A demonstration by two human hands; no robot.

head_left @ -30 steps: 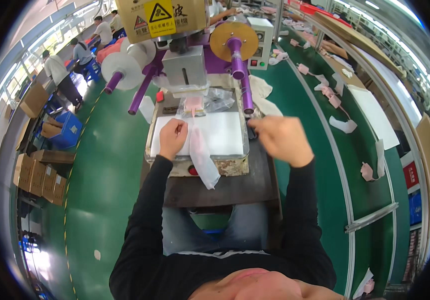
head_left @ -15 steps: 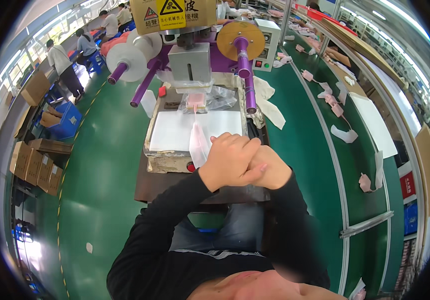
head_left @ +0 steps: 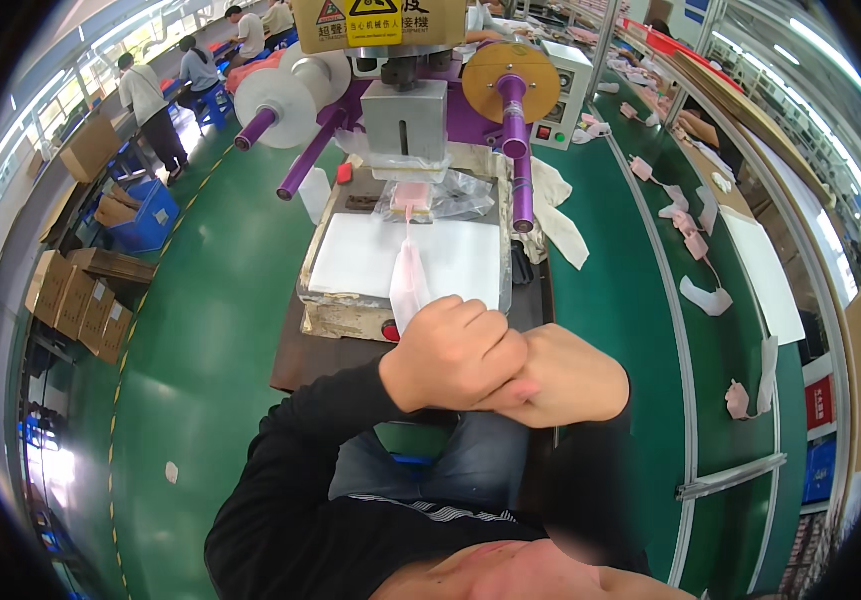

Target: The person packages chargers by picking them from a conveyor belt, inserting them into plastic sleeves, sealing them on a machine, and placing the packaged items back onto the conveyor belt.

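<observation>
My left hand (head_left: pixel 455 352) is closed over the fingers of my right hand (head_left: pixel 575 375), in front of the bench press. The right hand's fingers are hidden beneath it; only its back and wrist show. Just beyond my knuckles, a pale pink and white strip (head_left: pixel 409 272) lies over a white sheet (head_left: pixel 350 255) on the press bed. Its far end joins a small pink pad (head_left: pixel 411 195) under the grey block-shaped press head (head_left: pixel 405 125). Clear plastic film (head_left: pixel 462 195) lies crumpled beside the pad. Neither hand visibly holds any part of the strip.
White film rolls (head_left: pixel 275 108) and purple rods (head_left: pixel 312 153) flank the press. A red button (head_left: pixel 390 330) sits on its front. To the right runs a green conveyor (head_left: pixel 715 400) with several pink pieces. Cartons (head_left: pixel 75 310) and a blue bin (head_left: pixel 150 215) stand left; people work farther back.
The clasped hands have come slightly nearer to me, and the left hand's fingers now curl tighter over the right. The view has shifted a little; strip and pad stay on the press.
</observation>
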